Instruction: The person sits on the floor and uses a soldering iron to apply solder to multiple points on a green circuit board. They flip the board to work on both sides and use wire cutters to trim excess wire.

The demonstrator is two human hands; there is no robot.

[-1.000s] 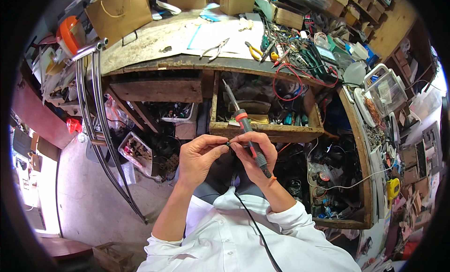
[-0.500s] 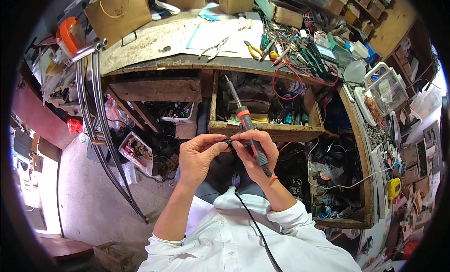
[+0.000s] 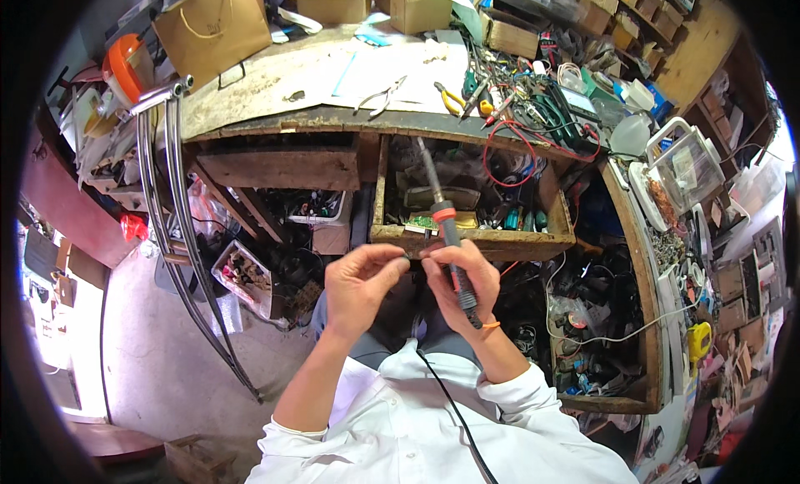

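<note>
Cluttered workshop all round, with bare grey floor (image 3: 158,342) over at eight o'clock! Chrome tubing (image 3: 177,192) stands at nine to ten o'clock, and a brown paper bag (image 3: 221,42) rises at eleven, on the worn counter (image 3: 250,105) that sweeps across twelve. Now to the middle: the left hand (image 3: 362,288), thumb and forefinger pinching a small dark piece (image 3: 406,256), too tiny to make out, near dead centre. Just beside it at three o'clock, a narrow gap between, comes the right hand (image 3: 467,284), its fingers closed about the handle of a soldering iron (image 3: 446,221), tip angled just short of twelve, over the open drawer (image 3: 517,246). Red cable (image 3: 510,184) loops at one o'clock, and a yellow tape measure (image 3: 700,339) sits way out at four!
</note>
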